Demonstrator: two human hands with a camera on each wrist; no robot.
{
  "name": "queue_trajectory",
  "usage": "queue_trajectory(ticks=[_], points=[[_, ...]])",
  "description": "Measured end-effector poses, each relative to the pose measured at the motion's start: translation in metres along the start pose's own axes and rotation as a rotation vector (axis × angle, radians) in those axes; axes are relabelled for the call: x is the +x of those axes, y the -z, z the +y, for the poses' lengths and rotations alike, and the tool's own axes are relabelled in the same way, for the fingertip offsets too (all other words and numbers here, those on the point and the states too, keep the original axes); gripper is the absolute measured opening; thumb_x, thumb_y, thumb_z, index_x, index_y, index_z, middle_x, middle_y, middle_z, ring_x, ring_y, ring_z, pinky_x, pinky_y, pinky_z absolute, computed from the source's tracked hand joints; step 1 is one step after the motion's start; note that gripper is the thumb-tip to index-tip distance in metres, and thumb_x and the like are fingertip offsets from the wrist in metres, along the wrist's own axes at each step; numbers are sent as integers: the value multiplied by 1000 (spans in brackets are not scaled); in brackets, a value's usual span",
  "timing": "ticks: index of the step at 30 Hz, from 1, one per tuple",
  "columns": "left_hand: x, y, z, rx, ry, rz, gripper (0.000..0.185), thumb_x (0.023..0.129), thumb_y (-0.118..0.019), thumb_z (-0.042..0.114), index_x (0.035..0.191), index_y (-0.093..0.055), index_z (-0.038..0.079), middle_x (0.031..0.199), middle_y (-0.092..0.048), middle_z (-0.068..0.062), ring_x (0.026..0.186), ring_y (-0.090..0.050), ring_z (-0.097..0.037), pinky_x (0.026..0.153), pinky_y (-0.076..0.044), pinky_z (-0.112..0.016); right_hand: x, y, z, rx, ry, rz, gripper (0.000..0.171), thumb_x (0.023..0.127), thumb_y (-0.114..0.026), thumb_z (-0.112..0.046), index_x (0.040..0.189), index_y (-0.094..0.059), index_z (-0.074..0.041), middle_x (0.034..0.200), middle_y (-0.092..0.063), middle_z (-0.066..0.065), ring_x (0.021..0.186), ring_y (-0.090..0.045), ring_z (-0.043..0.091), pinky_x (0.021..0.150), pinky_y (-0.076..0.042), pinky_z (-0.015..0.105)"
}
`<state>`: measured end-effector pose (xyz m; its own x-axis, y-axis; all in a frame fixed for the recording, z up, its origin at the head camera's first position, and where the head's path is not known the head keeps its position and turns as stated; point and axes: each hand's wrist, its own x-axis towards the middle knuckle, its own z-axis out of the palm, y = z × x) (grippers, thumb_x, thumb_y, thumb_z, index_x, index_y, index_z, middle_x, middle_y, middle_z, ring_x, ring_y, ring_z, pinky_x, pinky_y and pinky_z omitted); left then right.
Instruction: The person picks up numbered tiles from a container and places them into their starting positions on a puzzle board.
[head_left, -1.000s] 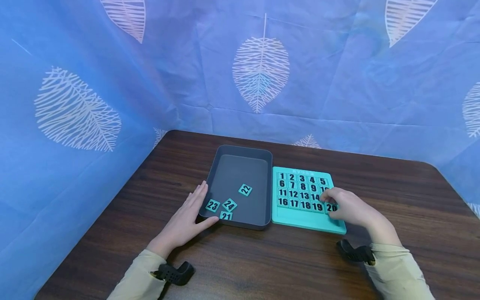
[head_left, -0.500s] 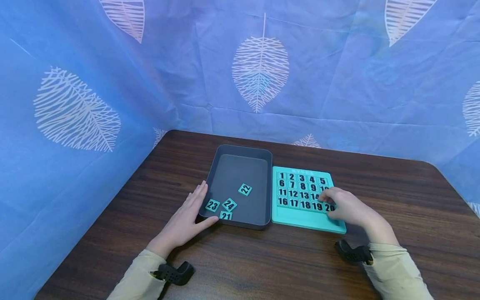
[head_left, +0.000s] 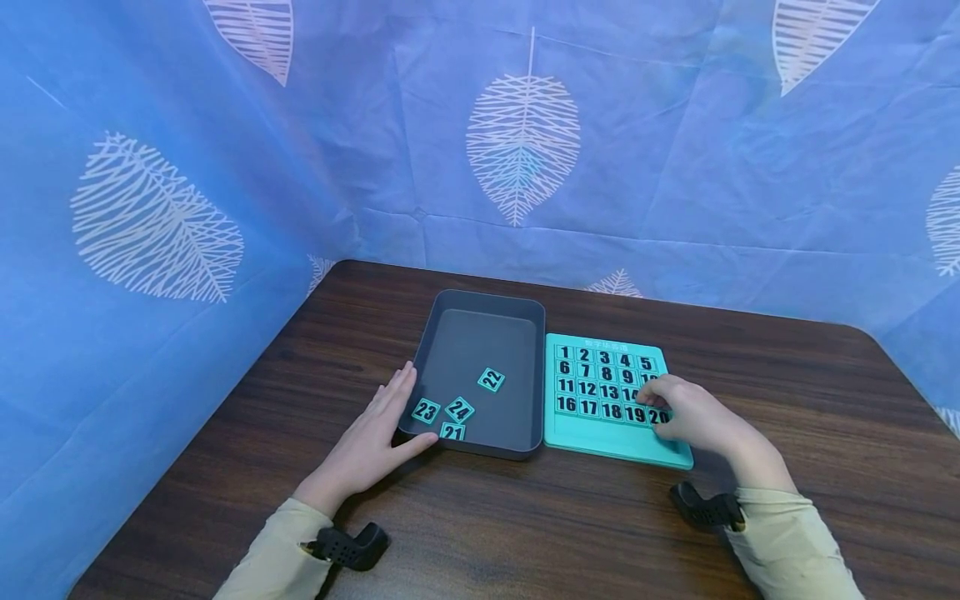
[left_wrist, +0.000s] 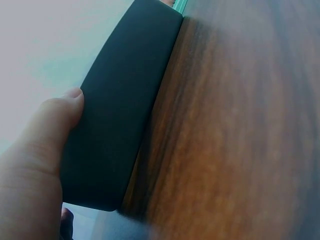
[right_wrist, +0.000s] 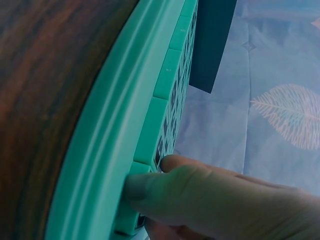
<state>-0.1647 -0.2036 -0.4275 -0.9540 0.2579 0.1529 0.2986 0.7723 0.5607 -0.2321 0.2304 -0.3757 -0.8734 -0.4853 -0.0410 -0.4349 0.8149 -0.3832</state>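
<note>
My left hand [head_left: 375, 442] rests against the near-left corner of a dark grey tray [head_left: 517, 446], its fingers straight along the side wall. In the left wrist view the thumb [left_wrist: 62, 110] lies on the tray's near wall [left_wrist: 120, 105]. To the right lies a turquoise number board [head_left: 600, 442] with rows of numbered tiles. At its right side my right hand [head_left: 701, 421] pinches the number tile 20 [head_left: 658, 417], which sits at the end of the fourth row. The thumb [right_wrist: 155, 192] touches the tile's near side in the right wrist view. My fingers hide part of the tiles above.
Inside the tray lie loose number tiles: 22 [head_left: 491, 380], 23 [head_left: 426, 411], 24 [head_left: 460, 409] and 21 [head_left: 452, 431]. Tray and board stand side by side on a dark wooden table [head_left: 540, 525]. A blue leaf-patterned cloth [head_left: 637, 150] hangs behind the table.
Tile 20 has shifted slightly left and down into line with its row, my right hand moving with it. The left hand and the tray tiles have stayed put.
</note>
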Motion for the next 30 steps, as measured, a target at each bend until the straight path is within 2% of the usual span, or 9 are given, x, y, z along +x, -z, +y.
queue_trajectory(ticks=[15, 30], points=[[0, -1, -1, -3, 2, -4, 92, 90, -56, 58, 155, -6, 18, 160, -3, 1, 145, -5, -19, 115, -11, -46, -2, 3, 2, -4, 7, -20, 33, 74, -73, 2, 106, -64, 1, 101, -59, 10, 89, -57, 27, 72, -51, 44], [0, 0, -1, 11, 2, 3, 91, 89, -56, 58, 155, -7, 18, 160, -4, 2, 145, -5, -19, 115, -12, -46, -3, 5, 2, 5, -13, -33, 29, 75, -70, 6, 102, -62, 2, 96, -57, 8, 85, -54, 24, 70, -49, 41]])
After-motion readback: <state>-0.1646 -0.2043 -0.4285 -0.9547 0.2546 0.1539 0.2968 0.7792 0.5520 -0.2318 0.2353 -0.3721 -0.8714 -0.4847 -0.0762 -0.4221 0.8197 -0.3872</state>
